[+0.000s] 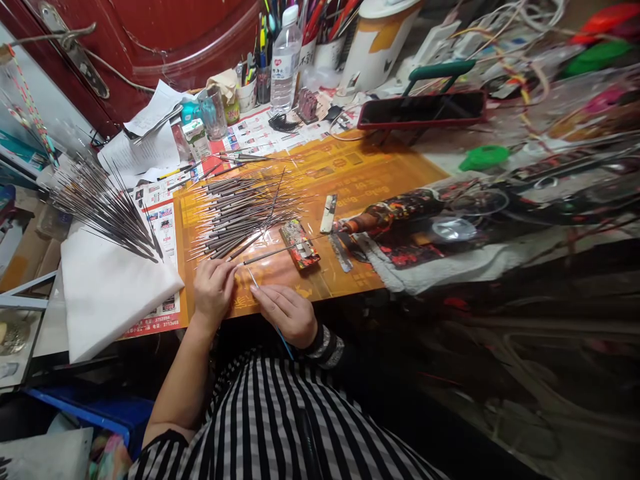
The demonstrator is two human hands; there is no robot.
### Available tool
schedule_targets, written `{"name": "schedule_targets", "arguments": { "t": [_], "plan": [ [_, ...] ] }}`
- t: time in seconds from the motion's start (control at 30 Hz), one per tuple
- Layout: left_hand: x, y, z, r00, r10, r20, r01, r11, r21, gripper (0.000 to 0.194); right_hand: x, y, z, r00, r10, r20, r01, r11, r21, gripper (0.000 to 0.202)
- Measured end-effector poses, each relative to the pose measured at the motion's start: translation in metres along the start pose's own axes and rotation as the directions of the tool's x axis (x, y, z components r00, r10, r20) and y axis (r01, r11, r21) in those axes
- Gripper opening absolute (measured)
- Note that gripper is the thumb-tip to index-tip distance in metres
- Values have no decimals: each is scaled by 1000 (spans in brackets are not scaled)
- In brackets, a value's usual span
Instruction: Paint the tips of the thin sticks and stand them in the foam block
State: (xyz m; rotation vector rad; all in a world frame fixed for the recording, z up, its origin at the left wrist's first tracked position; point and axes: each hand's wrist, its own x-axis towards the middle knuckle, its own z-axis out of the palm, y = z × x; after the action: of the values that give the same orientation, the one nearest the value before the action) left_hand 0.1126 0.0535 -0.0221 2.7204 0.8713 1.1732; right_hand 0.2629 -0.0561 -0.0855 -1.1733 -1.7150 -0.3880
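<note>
My left hand (215, 292) pinches the near end of a thin grey rod (267, 256) with a fine wire tip. The rod slants to the right, its tip passing over a small paint-stained block (300, 244). In my right hand (289, 315) is a slim tool with a blue handle (285, 343). Its pale, narrow end points up toward the left hand's fingertips, close to the rod; whether they touch I cannot tell. Just beyond my hands lies a pile of similar grey rods (235, 213) on the orange plastic sheet (375, 167).
On the left, many dark rods (120, 213) stick into a white foam block (115, 287). A stained cylindrical tool (400, 212) rests on a white cloth (420, 273) at right. Behind stand a water bottle (286, 63), pen cups and a phone (423, 110) on a stand.
</note>
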Motion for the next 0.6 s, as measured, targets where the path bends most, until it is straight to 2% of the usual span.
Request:
{"name": "schedule_targets", "arguments": {
  "t": [0.27, 0.6],
  "plan": [
    [0, 0, 0, 1000, -14, 13, 14, 1000, 10, 11, -3, 1, 1, 1000, 1, -5, -1, 1000, 24, 51],
    [-1, 0, -1, 999, -42, 33, 42, 999, 5, 12, -2, 1, -1, 1000, -5, 16, 4, 1000, 20, 53]
  ]
}}
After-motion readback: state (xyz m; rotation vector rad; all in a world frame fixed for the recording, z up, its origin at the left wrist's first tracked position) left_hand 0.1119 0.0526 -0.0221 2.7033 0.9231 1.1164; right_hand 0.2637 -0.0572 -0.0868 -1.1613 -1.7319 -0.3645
